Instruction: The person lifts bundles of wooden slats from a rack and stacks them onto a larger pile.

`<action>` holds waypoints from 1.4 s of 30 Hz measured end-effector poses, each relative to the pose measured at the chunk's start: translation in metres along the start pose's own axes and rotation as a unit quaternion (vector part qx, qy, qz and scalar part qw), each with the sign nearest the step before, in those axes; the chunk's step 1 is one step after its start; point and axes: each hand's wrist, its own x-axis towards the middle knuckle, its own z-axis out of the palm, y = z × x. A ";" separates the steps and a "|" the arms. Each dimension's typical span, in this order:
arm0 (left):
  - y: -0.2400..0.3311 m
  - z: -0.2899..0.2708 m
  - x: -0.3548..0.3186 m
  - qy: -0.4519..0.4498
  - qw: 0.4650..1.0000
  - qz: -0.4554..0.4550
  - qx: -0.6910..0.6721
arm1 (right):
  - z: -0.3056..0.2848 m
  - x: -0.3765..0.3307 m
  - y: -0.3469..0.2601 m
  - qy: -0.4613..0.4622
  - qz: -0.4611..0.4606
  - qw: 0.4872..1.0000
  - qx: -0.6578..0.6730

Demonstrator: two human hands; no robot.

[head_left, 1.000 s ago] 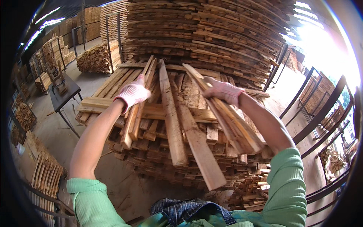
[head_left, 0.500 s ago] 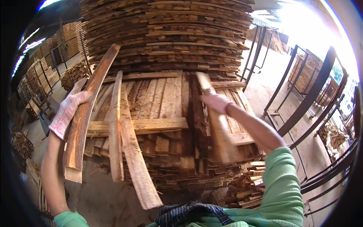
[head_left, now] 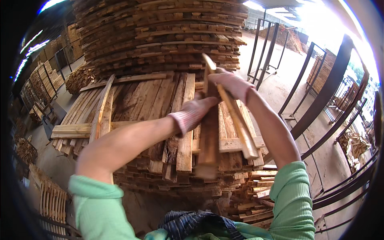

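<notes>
While gripping over the low stack of boards [head_left: 132,104]: right hand [head_left: 232,84] clamped on a pale slat [head_left: 234,120], tilted above the pile; left hand [head_left: 192,114] closed on a darker slat [head_left: 208,144] just beside. Many boards already laid flat; both slats not yet set down.

Tall plank stack [head_left: 160,36]; metal racks [head_left: 266,48]

No packages, labels, signs or screens showed anywhere in the view.
</notes>
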 end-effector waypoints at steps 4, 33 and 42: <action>-0.020 0.027 0.046 -0.141 0.748 0.038 0.647 | -0.004 0.073 0.117 -0.120 -0.087 0.686 -0.712; 0.003 -0.354 -0.070 0.346 0.902 0.031 0.256 | 0.015 0.068 0.124 0.036 0.058 0.955 -0.289; 0.064 -0.189 -0.011 0.325 0.903 0.147 0.239 | 0.041 0.046 0.063 -0.058 0.034 0.923 -0.378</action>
